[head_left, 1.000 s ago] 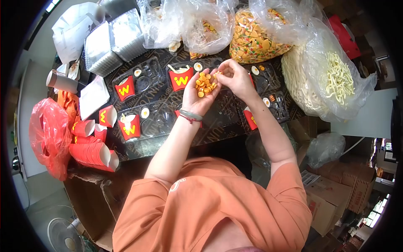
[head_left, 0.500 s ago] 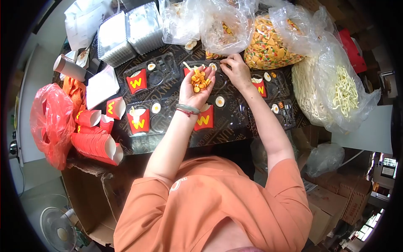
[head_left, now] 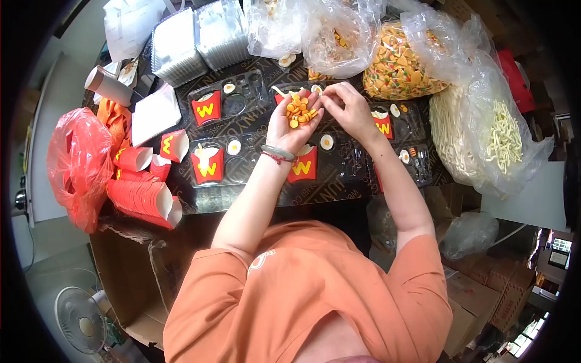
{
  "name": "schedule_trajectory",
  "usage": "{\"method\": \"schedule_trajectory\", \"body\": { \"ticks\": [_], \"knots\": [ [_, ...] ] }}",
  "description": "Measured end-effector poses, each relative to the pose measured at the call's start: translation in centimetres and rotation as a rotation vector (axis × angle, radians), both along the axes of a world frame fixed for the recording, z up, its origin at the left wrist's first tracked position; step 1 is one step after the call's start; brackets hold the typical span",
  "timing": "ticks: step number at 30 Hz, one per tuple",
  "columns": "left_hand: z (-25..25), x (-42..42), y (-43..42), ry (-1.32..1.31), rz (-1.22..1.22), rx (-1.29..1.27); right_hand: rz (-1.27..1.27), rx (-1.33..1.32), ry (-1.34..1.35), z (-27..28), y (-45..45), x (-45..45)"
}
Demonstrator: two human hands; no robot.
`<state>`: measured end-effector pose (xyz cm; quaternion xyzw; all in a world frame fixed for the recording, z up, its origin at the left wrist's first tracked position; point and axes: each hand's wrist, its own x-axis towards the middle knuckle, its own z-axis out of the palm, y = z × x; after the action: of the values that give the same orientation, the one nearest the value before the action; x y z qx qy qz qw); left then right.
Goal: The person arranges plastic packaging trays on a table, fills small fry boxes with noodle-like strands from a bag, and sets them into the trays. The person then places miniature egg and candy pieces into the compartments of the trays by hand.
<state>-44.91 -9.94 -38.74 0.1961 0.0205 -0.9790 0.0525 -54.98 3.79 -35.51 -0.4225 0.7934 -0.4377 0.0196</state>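
Small orange pieces (head_left: 299,111) lie heaped in the cupped palm of my left hand (head_left: 283,128), held above the clear trays. Close to its fingertips is my right hand (head_left: 350,109), its thumb and index finger brought together; whatever is between them is too small to make out. Below and around my hands, clear plastic trays (head_left: 247,107) hold red cartons with a yellow mark, such as this carton (head_left: 207,109), and small egg-shaped pieces (head_left: 327,142). The trays at the right also hold small orange pieces (head_left: 404,108).
Stacked clear containers (head_left: 175,51) stand at the back left. Bags of colourful pieces (head_left: 402,66) and pale strands (head_left: 503,136) line the back and right. Red cartons (head_left: 140,199) and a red bag (head_left: 80,163) are on the left. A fan (head_left: 80,320) stands lower left.
My right hand moved from my left palm out over the trays, then back beside my left fingers. The view has shifted, so the table's contents appear further right.
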Motion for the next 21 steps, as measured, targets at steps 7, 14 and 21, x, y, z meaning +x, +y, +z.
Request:
{"method": "schedule_trajectory", "body": {
  "ticks": [7,14,21],
  "knots": [
    [0.2,0.1,1.3,0.123,-0.022,0.104,0.246,0.078,-0.078,1.3,1.6,2.4],
    [0.5,0.7,2.5,0.062,-0.043,0.069,0.181,-0.018,-0.471,2.0,2.9,2.8],
    [0.5,2.5,1.7,0.032,-0.039,0.033,0.157,0.133,-0.442,2.9,5.9,2.0]
  ]
}}
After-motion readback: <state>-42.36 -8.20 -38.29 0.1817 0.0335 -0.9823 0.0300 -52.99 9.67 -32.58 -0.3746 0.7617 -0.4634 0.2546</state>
